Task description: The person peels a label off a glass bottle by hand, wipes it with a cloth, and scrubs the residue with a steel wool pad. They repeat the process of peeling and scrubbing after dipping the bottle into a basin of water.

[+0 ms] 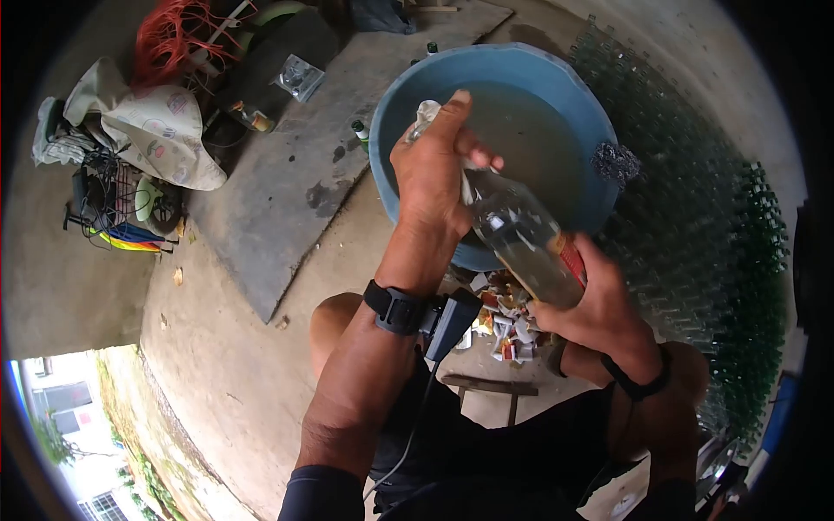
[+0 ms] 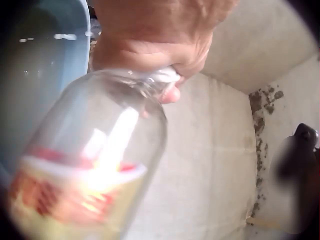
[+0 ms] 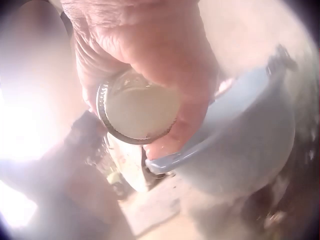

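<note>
A clear glass bottle (image 1: 512, 221) with a red and yellow label (image 2: 75, 195) is held at a slant over the near edge of a blue basin (image 1: 380, 169). My left hand (image 1: 426, 178) grips its neck end, with a white crumpled piece (image 1: 427, 113) showing beside the thumb. Around the lower end curl the fingers of my right hand (image 1: 608, 304), partly covering the label. The round bottle base (image 3: 142, 112) faces the right wrist camera, with that hand wrapped about it. Cloudy water (image 1: 530, 130) stands in the basin.
A dark mesh scrubber (image 1: 617, 163) hangs on the basin's right rim. Torn labels (image 1: 512, 330) lie heaped below the bottle, near a small wooden stool (image 1: 486, 384). Stacked glass bottles (image 1: 686, 208) line the right wall. Green bottles (image 1: 360, 132) stand left of the basin by a grey board (image 1: 269, 208).
</note>
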Action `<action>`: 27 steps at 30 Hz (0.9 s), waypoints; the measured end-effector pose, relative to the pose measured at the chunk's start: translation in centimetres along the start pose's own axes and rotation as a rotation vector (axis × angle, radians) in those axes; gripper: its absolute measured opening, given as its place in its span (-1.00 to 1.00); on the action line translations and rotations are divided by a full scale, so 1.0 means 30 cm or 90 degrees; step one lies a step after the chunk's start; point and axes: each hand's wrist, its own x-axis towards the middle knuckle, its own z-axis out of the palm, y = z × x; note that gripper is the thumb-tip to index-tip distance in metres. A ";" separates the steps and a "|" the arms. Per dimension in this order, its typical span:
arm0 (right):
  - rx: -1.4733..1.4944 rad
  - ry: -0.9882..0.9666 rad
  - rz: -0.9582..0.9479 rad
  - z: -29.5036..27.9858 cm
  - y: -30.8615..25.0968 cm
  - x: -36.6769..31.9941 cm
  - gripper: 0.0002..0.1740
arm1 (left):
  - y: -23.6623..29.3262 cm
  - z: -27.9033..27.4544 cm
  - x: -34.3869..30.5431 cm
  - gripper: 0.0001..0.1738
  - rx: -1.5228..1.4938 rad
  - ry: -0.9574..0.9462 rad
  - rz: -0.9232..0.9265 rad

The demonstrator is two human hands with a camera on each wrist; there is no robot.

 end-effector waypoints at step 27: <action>0.414 -0.209 0.233 -0.039 -0.009 0.014 -0.27 | -0.004 -0.006 0.084 -0.68 -0.127 -0.185 -0.161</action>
